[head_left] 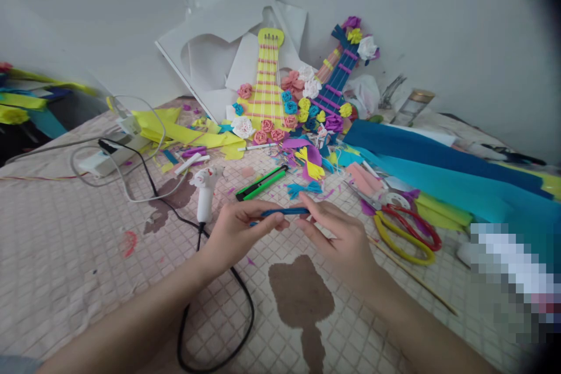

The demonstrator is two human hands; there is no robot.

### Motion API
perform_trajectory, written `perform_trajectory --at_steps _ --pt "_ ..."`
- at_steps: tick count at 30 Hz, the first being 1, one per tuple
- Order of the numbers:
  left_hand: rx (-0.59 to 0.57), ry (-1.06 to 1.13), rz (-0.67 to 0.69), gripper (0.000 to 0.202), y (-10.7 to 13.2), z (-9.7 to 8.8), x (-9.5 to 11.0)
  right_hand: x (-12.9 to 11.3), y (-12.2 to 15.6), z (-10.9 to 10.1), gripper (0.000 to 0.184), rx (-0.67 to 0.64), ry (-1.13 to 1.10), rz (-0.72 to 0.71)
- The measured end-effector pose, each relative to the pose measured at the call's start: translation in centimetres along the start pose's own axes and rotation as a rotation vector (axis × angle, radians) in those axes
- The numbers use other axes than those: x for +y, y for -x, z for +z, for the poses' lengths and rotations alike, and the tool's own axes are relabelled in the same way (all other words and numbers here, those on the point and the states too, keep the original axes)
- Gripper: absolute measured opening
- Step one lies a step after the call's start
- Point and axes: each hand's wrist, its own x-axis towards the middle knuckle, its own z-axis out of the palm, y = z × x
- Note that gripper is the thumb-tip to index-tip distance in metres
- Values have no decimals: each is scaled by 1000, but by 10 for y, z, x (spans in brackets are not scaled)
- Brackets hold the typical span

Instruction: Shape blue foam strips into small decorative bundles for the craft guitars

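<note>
Both of my hands hold a narrow blue foam strip (284, 211) just above the tiled floor mat. My left hand (236, 232) pinches its left end between thumb and fingers. My right hand (339, 239) pinches its right end with the fingertips. A white glue gun (205, 190) lies just beyond my left hand, its black cord (214, 327) looping toward me. A green utility knife (261, 183) lies behind the strip.
Two foam guitars with paper flowers, a yellow one (268, 87) and a blue one (339, 73), lean on the wall. Yellow and red scissors (405, 234) and blue foam sheets (456, 178) lie right. A power strip (109, 158) and yellow scraps (175, 131) lie left. A thin stick (412, 274) lies near my right wrist.
</note>
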Motion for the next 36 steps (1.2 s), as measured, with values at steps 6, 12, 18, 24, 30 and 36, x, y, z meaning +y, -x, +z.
perform_trajectory --at_steps 6,12,18,24,30,36 --pt "45 21 20 6 0 0 -4 0 2 3 45 -14 122 -47" --pt "38 54 21 6 0 0 -3 1 4 4 39 -39 176 -83" --pt "7 -26 21 7 0 0 -1 -3 2 4 30 16 -16 73" --pt "-40 -166 29 12 0 1 5 -8 -1 2 10 53 -171 244" --pt "5 -229 93 12 -1 -7 6 -3 2 6 18 39 -206 331" --pt "242 -89 135 11 -13 -26 1 12 -3 34 19 -179 -84 358"
